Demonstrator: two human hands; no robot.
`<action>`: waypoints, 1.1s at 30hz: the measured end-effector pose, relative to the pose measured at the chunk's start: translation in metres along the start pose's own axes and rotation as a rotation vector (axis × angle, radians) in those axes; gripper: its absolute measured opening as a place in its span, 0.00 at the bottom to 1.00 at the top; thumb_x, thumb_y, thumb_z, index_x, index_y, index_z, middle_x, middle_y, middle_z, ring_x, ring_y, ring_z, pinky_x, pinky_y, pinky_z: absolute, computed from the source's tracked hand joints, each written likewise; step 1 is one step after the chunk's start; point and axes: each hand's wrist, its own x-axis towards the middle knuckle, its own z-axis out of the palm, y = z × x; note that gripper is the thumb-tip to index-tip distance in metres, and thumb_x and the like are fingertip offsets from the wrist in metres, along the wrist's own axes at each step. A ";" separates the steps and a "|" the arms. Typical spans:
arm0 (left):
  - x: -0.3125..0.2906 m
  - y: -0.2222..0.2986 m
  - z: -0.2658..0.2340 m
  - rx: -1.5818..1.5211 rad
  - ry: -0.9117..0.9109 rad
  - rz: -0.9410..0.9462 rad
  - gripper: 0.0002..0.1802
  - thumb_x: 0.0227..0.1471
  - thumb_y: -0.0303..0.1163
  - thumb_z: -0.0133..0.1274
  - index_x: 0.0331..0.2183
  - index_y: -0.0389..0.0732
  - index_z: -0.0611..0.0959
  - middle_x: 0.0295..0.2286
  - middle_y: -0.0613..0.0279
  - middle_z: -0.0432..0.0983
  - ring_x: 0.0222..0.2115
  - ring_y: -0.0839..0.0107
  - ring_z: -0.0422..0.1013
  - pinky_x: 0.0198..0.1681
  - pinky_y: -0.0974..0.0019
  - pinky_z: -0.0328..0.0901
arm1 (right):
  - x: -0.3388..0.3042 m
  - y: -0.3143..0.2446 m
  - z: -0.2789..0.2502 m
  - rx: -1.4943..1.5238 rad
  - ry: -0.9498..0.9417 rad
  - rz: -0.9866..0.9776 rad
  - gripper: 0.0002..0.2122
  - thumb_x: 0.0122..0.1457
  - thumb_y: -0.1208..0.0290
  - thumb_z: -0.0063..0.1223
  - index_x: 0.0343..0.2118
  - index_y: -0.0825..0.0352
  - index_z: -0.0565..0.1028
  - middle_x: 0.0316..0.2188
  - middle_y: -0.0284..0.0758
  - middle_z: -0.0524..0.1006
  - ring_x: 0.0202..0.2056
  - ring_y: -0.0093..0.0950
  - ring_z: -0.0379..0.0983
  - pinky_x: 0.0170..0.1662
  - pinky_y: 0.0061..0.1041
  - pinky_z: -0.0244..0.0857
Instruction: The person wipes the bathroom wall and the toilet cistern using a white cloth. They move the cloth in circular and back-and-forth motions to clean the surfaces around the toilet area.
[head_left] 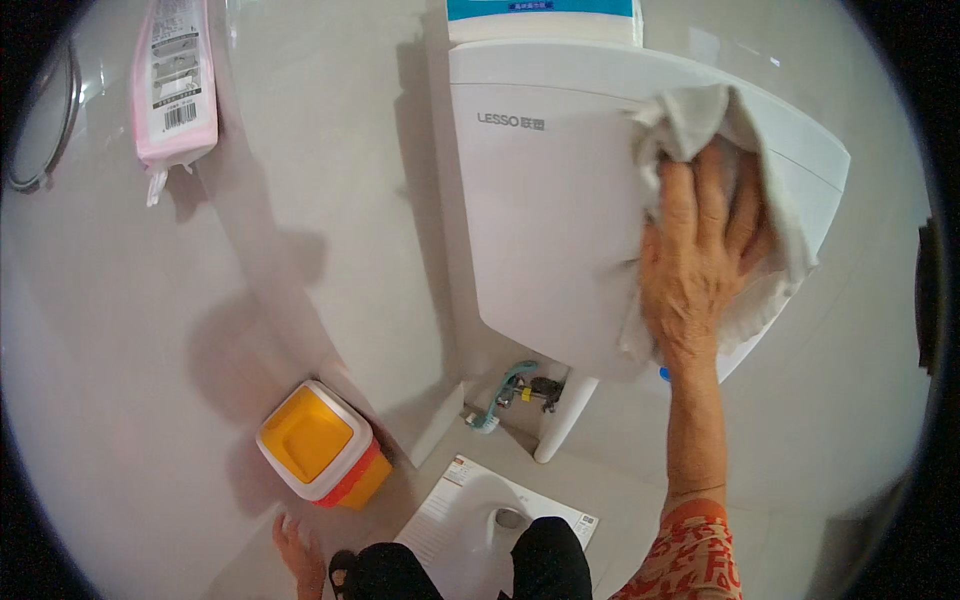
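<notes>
My right hand (695, 255) presses a whitish cloth (785, 250) flat against the right part of a white toilet cistern (555, 215) on the wall. The fingers point up, and the cloth bunches above and around them. My right arm, in an orange patterned sleeve (685, 560), reaches up from the lower edge. Low at the left, my left hand (297, 550) hangs with its fingers apart and nothing in them, just below a small bin (340, 470) with a yellow lid.
A pack of tissue (540, 28) lies on top of the cistern. A pink-and-white package (178, 90) hangs on the left wall. Below the cistern are a white flush pipe (566, 420), a valve and a teal brush (503, 395). A squat toilet pan (450, 530) is set in the floor by my legs.
</notes>
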 end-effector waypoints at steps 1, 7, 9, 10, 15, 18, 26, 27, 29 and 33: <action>0.017 0.040 -0.001 -0.090 0.021 0.031 0.22 0.41 0.23 0.56 0.43 0.37 0.74 0.52 0.47 0.58 0.52 0.50 0.58 0.54 0.55 0.56 | 0.001 -0.010 -0.003 0.027 -0.079 0.010 0.18 0.52 0.73 0.48 0.47 0.48 0.71 0.57 0.24 0.64 0.58 0.31 0.56 0.60 0.36 0.46; 0.076 0.220 0.047 -0.351 -0.063 0.503 0.24 0.42 0.26 0.58 0.45 0.37 0.73 0.51 0.46 0.58 0.53 0.49 0.56 0.55 0.53 0.53 | -0.045 -0.008 0.021 0.482 -0.590 -0.459 0.25 0.54 0.78 0.43 0.57 0.53 0.60 0.60 0.29 0.58 0.55 0.35 0.62 0.53 0.39 0.63; 0.088 0.277 0.062 -0.460 -0.135 0.561 0.30 0.41 0.26 0.59 0.48 0.37 0.70 0.54 0.45 0.53 0.55 0.47 0.52 0.55 0.52 0.53 | -0.101 -0.019 0.058 0.420 -0.645 -0.681 0.29 0.53 0.79 0.41 0.59 0.55 0.54 0.63 0.31 0.51 0.56 0.38 0.60 0.53 0.44 0.63; 0.094 0.302 0.066 -0.506 -0.153 0.589 0.33 0.41 0.27 0.59 0.51 0.37 0.66 0.55 0.46 0.50 0.56 0.48 0.50 0.56 0.52 0.51 | -0.103 -0.022 0.060 0.404 -0.629 -0.700 0.29 0.52 0.80 0.41 0.60 0.56 0.54 0.63 0.31 0.49 0.57 0.38 0.59 0.53 0.45 0.63; 0.121 0.391 0.081 -0.645 -0.140 0.727 0.52 0.42 0.31 0.60 0.60 0.36 0.45 0.58 0.42 0.34 0.59 0.45 0.42 0.59 0.49 0.46 | -0.016 -0.004 0.011 0.399 -0.407 -0.389 0.28 0.48 0.81 0.45 0.55 0.53 0.61 0.63 0.32 0.51 0.55 0.37 0.61 0.42 0.61 0.60; 0.122 0.402 0.084 -0.529 -0.100 0.698 0.59 0.41 0.36 0.63 0.60 0.36 0.38 0.58 0.37 0.28 0.59 0.41 0.38 0.59 0.46 0.45 | 0.013 0.018 -0.010 0.121 -0.133 -0.146 0.23 0.48 0.76 0.50 0.49 0.50 0.69 0.62 0.31 0.55 0.56 0.42 0.58 0.52 0.60 0.45; 0.129 0.393 0.098 -0.504 -0.088 0.807 0.64 0.36 0.37 0.66 0.60 0.36 0.36 0.58 0.32 0.25 0.59 0.35 0.33 0.59 0.43 0.42 | -0.001 0.073 -0.021 0.035 0.092 0.177 0.24 0.49 0.72 0.50 0.53 0.60 0.66 0.59 0.40 0.58 0.62 0.47 0.43 0.61 0.50 0.34; 0.131 0.392 0.098 -0.518 -0.094 0.814 0.64 0.36 0.35 0.66 0.60 0.36 0.36 0.58 0.32 0.25 0.59 0.35 0.33 0.59 0.43 0.43 | 0.002 0.062 -0.019 -0.005 0.040 0.173 0.25 0.49 0.72 0.51 0.54 0.62 0.66 0.59 0.41 0.57 0.62 0.46 0.43 0.61 0.50 0.34; 0.132 0.389 0.098 -0.556 -0.095 0.836 0.63 0.36 0.33 0.66 0.60 0.37 0.37 0.58 0.33 0.27 0.59 0.36 0.33 0.59 0.43 0.43 | 0.011 0.035 -0.018 -0.053 -0.054 0.141 0.24 0.50 0.72 0.50 0.53 0.63 0.66 0.58 0.41 0.59 0.62 0.43 0.46 0.62 0.51 0.32; 0.136 0.377 0.097 -0.745 -0.203 0.818 0.59 0.37 0.28 0.64 0.60 0.39 0.41 0.59 0.37 0.28 0.59 0.39 0.36 0.59 0.44 0.43 | 0.006 -0.022 0.012 -0.002 -0.026 -0.134 0.20 0.49 0.73 0.52 0.48 0.56 0.72 0.53 0.32 0.68 0.57 0.37 0.58 0.57 0.46 0.46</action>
